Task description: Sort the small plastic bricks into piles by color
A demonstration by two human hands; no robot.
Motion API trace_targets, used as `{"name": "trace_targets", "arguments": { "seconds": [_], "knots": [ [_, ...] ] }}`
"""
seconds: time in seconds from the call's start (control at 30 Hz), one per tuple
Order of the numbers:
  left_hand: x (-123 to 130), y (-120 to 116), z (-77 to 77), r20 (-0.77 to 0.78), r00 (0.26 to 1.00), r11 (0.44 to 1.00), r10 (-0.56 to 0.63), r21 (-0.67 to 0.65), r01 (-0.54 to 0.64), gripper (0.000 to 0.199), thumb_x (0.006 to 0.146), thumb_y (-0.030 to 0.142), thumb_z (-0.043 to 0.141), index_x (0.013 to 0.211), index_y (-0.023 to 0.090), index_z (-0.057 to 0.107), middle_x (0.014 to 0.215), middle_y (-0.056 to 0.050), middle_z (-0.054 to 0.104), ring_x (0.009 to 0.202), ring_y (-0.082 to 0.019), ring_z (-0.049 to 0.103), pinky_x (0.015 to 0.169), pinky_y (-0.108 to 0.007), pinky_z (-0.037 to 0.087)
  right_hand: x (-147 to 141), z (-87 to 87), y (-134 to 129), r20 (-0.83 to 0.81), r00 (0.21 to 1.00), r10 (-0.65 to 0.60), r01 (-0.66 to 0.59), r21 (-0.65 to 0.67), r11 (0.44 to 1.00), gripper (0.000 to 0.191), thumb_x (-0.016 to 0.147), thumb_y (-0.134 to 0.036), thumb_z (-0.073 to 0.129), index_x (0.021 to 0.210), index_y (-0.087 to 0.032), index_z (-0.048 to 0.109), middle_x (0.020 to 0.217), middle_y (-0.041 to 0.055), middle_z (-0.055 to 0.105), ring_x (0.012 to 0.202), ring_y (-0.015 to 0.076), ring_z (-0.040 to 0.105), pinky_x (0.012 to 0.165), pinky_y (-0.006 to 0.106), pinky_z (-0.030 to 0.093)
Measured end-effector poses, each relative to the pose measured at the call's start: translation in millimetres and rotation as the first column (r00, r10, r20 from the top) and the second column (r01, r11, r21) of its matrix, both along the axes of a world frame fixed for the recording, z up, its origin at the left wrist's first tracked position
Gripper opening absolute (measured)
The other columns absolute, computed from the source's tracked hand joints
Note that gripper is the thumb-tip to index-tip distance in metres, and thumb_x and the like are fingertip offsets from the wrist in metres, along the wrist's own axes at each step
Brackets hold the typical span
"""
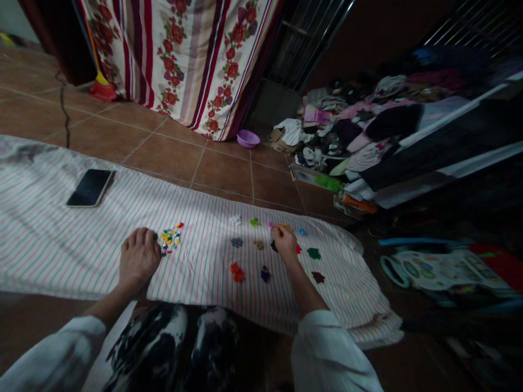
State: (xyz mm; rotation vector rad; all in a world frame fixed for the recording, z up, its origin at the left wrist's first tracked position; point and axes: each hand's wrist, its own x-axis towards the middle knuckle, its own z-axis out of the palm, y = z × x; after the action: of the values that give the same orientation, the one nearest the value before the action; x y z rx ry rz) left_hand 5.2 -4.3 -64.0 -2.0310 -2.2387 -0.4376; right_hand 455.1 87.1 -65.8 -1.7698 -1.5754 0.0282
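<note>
sorting-type layout: left hand by mixed pieces, right hand at pink pile

left hand (140, 253) lies palm down on the striped cloth (204, 245), fingers side by side and slightly bent; underside hidden, cannot tell if anything is under it. mixed pile (170, 238) of small colored pieces sits just right of its fingers. phone (90, 188) lies beyond and left of that hand.

right hand (285, 239) has thumb and fingers drawn together, tips down at the pink pile (271, 225); cannot tell if a piece is pinched. yellow pile (285, 224) just beyond its knuckles, dark pile (273, 246) just left, red pile (298, 249) partly hidden behind it. blue pile (302, 231) and green pile (314, 253) to its right, brown pile (317, 277) right of its forearm.

left of the right hand: lime pile (255, 222) and white pile (236, 220) slightly beyond, tan pile (258, 244) and gray pile (236, 242) about level, orange pile (236, 272) and dark purple pile (265, 273) closer to the body.

past both hands, on the tiled floor (163, 152): purple basin (248, 139) near the floral curtain (183, 65).
</note>
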Motion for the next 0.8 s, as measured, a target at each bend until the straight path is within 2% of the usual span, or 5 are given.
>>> {"name": "trace_targets", "arguments": {
  "seconds": [0.1,0.2,0.37,0.63,0.8],
  "knots": [
    [-1,1,-3.2,-0.021,1.000,1.000,-0.001,0.022,0.002,0.033,0.096,0.028,0.036,0.113,0.013,0.061,0.128,-0.017,0.061,0.125,-0.032,0.051,0.098,-0.044,0.041,-27,-1.2,-3,0.043,0.983,0.180,-0.182,0.050,0.982,0.032,0.085,-0.028,0.047,0.092,-0.020,0.078,0.094,0.0110,0.076,0.089,0.0224,0.070,0.085,0.036,0.058],
    [-1,1,-4.5,-0.034,0.999,0.999,-0.006,0.032,0.007,0.032,0.097,0.027,0.037,0.114,0.013,0.060,0.128,-0.016,0.061,0.125,-0.032,0.052,0.099,-0.044,0.040,-61,1.0,-7,0.084,0.938,0.337,-0.343,0.070,0.937,0.033,0.090,-0.025,0.046,0.099,-0.018,0.077,0.098,0.0121,0.075,0.092,0.0220,0.070,0.085,0.035,0.058],
    [0,0,-1.5,-0.032,0.999,1.000,-0.007,0.019,0.008,0.033,0.097,0.028,0.037,0.115,0.012,0.060,0.129,-0.017,0.060,0.127,-0.033,0.051,0.100,-0.045,0.040,-123,0.8,-16,0.060,0.855,0.515,-0.518,0.052,0.854,0.032,0.094,-0.020,0.046,0.104,-0.017,0.076,0.097,0.0117,0.074,0.093,0.0215,0.070,0.085,0.034,0.059],
    [1,0,1.5,-0.037,0.999,1.000,-0.001,-0.004,0.001,0.032,0.096,0.027,0.038,0.113,0.012,0.060,0.128,-0.017,0.060,0.125,-0.033,0.051,0.099,-0.044,0.040,-209,-16.0,-23,-0.016,0.753,0.657,-0.654,-0.127,0.746,0.029,0.091,-0.011,0.053,0.105,-0.021,0.077,0.094,0.0070,0.072,0.091,0.0174,0.069,0.086,0.028,0.056],
    [1,-1,1.9,-0.056,0.998,1.000,-0.008,0.010,0.008,0.032,0.097,0.028,0.037,0.114,0.011,0.059,0.128,-0.017,0.060,0.124,-0.033,0.052,0.098,-0.045,0.040,-257,-7.4,-20,-0.044,0.704,0.709,-0.701,-0.206,0.683,0.033,0.097,-0.016,0.051,0.121,-0.017,0.073,0.102,0.0093,0.069,0.097,0.0176,0.067,0.090,0.028,0.054]
  ]
}}
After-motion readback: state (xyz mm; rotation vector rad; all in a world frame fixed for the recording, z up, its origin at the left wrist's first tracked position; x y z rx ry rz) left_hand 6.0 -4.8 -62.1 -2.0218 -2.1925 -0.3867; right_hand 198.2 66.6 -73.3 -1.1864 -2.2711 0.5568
